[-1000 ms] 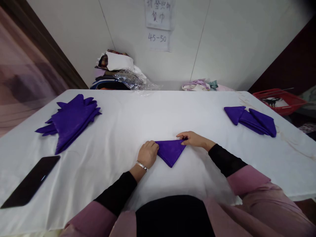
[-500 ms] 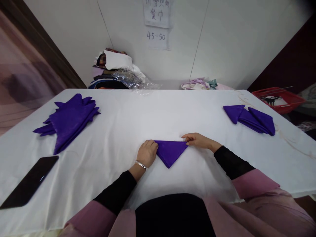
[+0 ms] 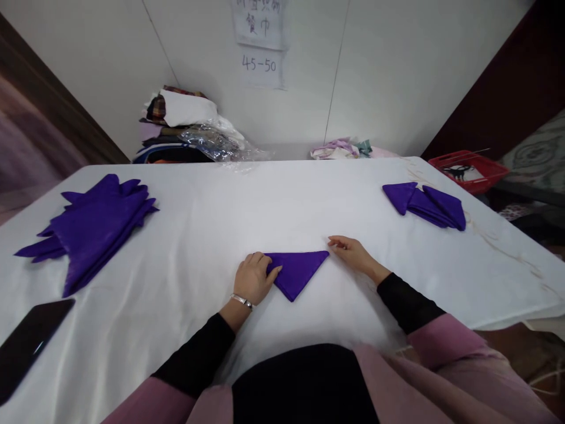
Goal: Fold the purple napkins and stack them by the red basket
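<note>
A purple cloth napkin (image 3: 295, 271) folded into a triangle lies on the white table (image 3: 273, 200) in front of me, its point towards me. My left hand (image 3: 253, 278) rests on the triangle's left corner with fingers curled loosely over it. My right hand (image 3: 349, 252) lies on the table just past the right corner, fingers stretched towards the tip, apart from it or barely touching.
A stack of unfolded purple napkins (image 3: 88, 227) lies at the far left, two folded purple napkins (image 3: 426, 203) at the far right. A black phone (image 3: 29, 341) sits near the left front edge. Piled clothes (image 3: 185, 126) and a red basket (image 3: 470, 171) stand beyond the table.
My right hand has slid off the napkin's right corner and now rests beside it. The camera has turned slightly to the right; the left hand stays on the left corner.
</note>
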A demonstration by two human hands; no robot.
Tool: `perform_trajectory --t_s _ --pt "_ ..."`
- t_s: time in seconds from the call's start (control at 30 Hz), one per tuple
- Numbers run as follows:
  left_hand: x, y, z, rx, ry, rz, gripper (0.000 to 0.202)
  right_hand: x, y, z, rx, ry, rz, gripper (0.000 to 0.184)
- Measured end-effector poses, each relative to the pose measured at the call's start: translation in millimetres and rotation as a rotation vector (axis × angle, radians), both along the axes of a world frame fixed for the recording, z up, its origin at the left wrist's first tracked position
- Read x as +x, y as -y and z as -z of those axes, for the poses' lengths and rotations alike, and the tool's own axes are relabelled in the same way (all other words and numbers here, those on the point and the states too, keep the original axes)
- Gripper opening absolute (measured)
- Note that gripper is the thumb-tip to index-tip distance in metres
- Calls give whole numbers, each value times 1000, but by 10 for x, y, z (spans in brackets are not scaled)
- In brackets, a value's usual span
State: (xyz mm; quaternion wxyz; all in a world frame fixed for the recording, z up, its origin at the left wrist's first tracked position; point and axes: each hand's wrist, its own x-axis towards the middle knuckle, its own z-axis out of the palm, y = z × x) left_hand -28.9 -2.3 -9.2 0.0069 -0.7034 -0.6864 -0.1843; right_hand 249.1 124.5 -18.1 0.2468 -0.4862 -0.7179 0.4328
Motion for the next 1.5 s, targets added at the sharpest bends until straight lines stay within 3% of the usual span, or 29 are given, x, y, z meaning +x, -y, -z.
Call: perform_trajectory --t_s 0.17,0.37,0.53,0.67,0.8,0.93,1.1,1.3,1.5 --pt "1 0 -5 2 -8 7 24 35 95 -17 -180 -73 -14 31" --pt "-1 0 0 3 1 1 23 -108 145 -104 -284 -101 -75 43" --pt "-2 -1 15 5 9 8 22 -190 110 -72 -270 -87 -66 27" --pt "-10 -1 26 -1 6 3 22 -176 112 -71 -101 80 -76 19" --pt "-6 5 36 -6 8 -4 21 -218 234 -196 327 304 -149 28" --pt "23 16 23 -9 22 -1 19 -484 514 -321 610 273 -319 36" --pt "-61 55 18 16 121 -22 16 -822 826 -184 652 391 -642 55" --pt "-369 205 66 57 323 -283 12 -831 881 -35 661 467 -683 55" --pt "-382 194 54 47 402 -342 17 -824 887 -17 675 488 -694 54"
